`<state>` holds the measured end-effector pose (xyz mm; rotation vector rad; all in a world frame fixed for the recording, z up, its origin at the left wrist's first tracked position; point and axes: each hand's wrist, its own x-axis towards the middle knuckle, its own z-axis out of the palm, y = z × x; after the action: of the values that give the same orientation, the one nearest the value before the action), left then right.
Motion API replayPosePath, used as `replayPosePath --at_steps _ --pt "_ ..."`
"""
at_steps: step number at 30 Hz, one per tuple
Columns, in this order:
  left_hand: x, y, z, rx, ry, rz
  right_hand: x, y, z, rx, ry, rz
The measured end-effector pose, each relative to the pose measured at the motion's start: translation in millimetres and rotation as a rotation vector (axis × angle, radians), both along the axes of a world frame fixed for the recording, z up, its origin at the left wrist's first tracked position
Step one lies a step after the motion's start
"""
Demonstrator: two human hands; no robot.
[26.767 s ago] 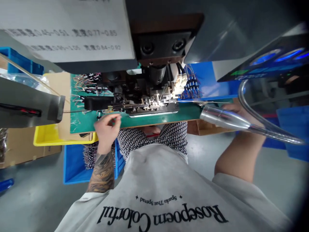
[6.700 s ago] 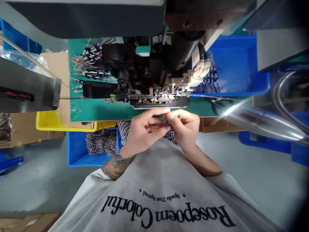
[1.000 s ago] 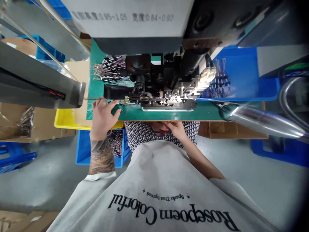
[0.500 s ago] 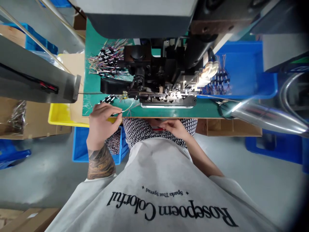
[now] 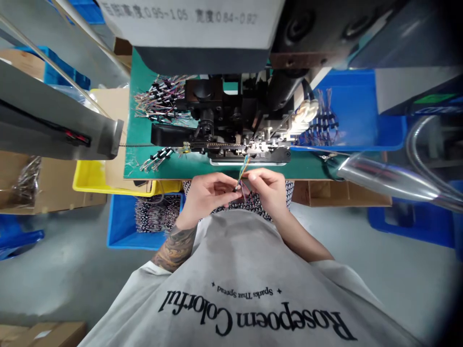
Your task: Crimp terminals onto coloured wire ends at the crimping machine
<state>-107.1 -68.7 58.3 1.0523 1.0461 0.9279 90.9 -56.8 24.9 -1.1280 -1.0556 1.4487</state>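
Closest to the camera, both hands meet just in front of the desk (image 5: 202, 169) edge, over the lap. The left hand (image 5: 206, 195) and right hand (image 5: 269, 190) are each pinched on the same little bundle of thin coloured wires (image 5: 243, 172), fingertips nearly touching each other. So neither hand is free; both are closed on the wires.

My read is that this is the lining-up step: getting the loose ends fanned and straight before they go into the machine. The next move looks like it needs a steady, small push forward, keeping the ends level and together so they meet the slot squarely.

The bundle's long axis runs away from the body, tilted a touch to the right, with the free tips pointing at the crimping press (image 5: 238, 125) just behind. The tips sit close to the front plate of the press, but I can't tell if they touch it.

Further back on the green desk, a short wire piece (image 5: 156, 158) lies left of the press, and a bigger heap of finished wires (image 5: 159, 99) sits behind that. A blue bin (image 5: 361, 111) is off to the right.
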Motion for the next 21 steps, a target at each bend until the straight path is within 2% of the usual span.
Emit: replayPosePath --at_steps 3,6,11,21 --pt "15.8 1.4 -0.9 -0.085 -0.074 -0.046 3.9 5.1 14.3 0.032 -0.017 -0.001" --pt "22.4 3.8 0.3 -0.148 -0.110 -0.071 5.2 6.8 21.1 0.013 -0.041 -0.021" --pt "24.8 7.8 -1.5 -0.186 -0.116 -0.093 6.8 10.5 23.3 -0.027 -0.016 -0.005" --pt "25.0 10.8 -6.5 -0.184 -0.050 -0.081 6.1 18.9 25.0 0.033 -0.023 -0.069"
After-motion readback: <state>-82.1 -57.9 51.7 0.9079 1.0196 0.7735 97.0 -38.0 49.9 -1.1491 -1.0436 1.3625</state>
